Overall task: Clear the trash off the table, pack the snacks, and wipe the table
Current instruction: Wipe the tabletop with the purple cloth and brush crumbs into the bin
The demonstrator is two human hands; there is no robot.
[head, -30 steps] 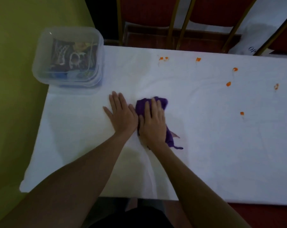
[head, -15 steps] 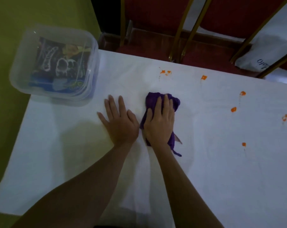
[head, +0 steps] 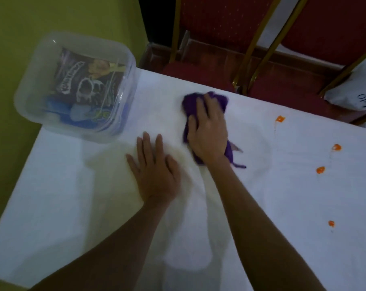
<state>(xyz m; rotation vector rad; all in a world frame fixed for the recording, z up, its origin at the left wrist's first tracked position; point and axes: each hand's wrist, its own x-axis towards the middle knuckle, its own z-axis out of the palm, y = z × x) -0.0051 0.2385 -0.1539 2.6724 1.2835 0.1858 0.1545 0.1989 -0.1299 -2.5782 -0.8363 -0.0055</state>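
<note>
A white-covered table [head: 68, 198] fills the view. My right hand [head: 208, 133] presses with spread fingers on a crumpled purple cloth [head: 189, 103] near the table's far edge. My left hand [head: 154, 175] lies flat on the tablecloth, just left of and nearer than the right hand, holding nothing. At the far left corner stands a clear plastic container [head: 132, 61] with several snack packets [head: 81, 85] inside. Several orange stains [head: 280, 119] mark the right side of the cloth cover.
Red chairs with gold frames [head: 249, 45] stand right behind the far edge. A white bag [head: 352, 91] lies at the far right. A green wall [head: 20, 28] runs along the left side. More orange stains [head: 320, 170] sit right of my right arm.
My right hand has pushed the purple cloth away from me toward the far edge, over where two orange spots showed. My left hand stays flat in place.
</note>
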